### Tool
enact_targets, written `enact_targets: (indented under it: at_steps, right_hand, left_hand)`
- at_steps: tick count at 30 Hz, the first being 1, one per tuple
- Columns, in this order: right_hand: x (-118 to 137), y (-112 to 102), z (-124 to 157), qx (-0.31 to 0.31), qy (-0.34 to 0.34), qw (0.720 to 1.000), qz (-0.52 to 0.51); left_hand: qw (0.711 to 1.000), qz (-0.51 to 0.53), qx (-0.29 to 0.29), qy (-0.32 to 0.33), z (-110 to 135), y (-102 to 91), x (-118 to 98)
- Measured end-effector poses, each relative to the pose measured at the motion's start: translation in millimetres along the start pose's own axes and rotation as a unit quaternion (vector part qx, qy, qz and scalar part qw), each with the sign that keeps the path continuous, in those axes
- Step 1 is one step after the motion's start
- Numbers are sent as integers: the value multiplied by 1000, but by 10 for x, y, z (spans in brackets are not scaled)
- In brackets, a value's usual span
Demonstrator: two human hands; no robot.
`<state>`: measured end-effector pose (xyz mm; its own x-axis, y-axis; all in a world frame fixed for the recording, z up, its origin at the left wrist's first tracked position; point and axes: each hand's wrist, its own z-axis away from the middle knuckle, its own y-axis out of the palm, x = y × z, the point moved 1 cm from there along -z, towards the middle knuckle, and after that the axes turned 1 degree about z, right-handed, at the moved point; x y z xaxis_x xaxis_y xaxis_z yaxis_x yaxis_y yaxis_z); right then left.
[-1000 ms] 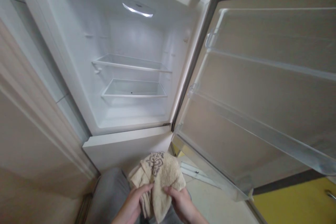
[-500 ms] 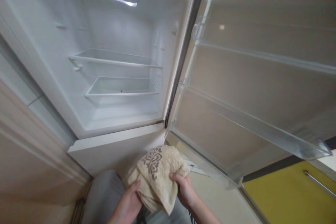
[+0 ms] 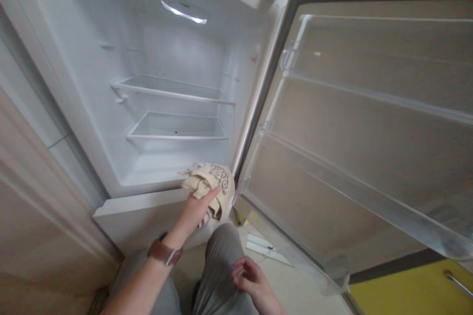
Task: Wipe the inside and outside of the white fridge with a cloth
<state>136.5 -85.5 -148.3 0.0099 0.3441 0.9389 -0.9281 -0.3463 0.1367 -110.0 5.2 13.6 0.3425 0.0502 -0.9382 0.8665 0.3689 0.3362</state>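
"What's in your left grip?"

"My left hand is closed around the bunched cloth, thumb laid along its patterned side. I have the bundle at the front lip of the fridge, towards the hinge side. From here I can't tell whether it presses on that edge."

"And the right?"

"My right hand holds nothing that I can see. Its grip is loose, fingers lightly curled and apart, beside the right knee; I can't tell if it touches."

"Which step would you call this?"

"I'd judge it a one-handed step: getting the cloth over the edge and into the compartment."

"So what does the next move call for?"

"A firm hold, I'd say, so the loose folds don't trail, and a flatter palm if I want the cloth spread on the compartment floor. I'd need to stay low, beneath the lower shelf. The door stands wide, so I think my reach is fine."
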Motion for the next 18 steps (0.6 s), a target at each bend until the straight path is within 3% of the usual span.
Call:
enact_targets:
  at_steps: [2, 4, 7, 10, 13, 18]
  right_hand:
    - [-164, -37, -19, 4, -7, 999, 34]
    - [-295, -57, -24, 7, -7, 996, 86]
    - [-457, -84, -19, 20, -8, 989, 146]
    - [-627, -130, -6, 26, -3, 987, 160]
    - [-770, -174, 27, 19, 15, 985, 169]
    - [-781, -154, 118, 19, 34, 984, 171]
  left_hand:
    - [976, -124, 30, 177, -247, 299, -262]
    - [927, -187, 74, 316, -432, 618, -425]
    - [888, -211, 108, 395, -626, 965, -370]
    - [928, -160, 103, 319, -766, 1027, -22]
    - [973, -72, 89, 202, -835, 867, 389]
    - [995, -33, 51, 80, -739, 558, 938]
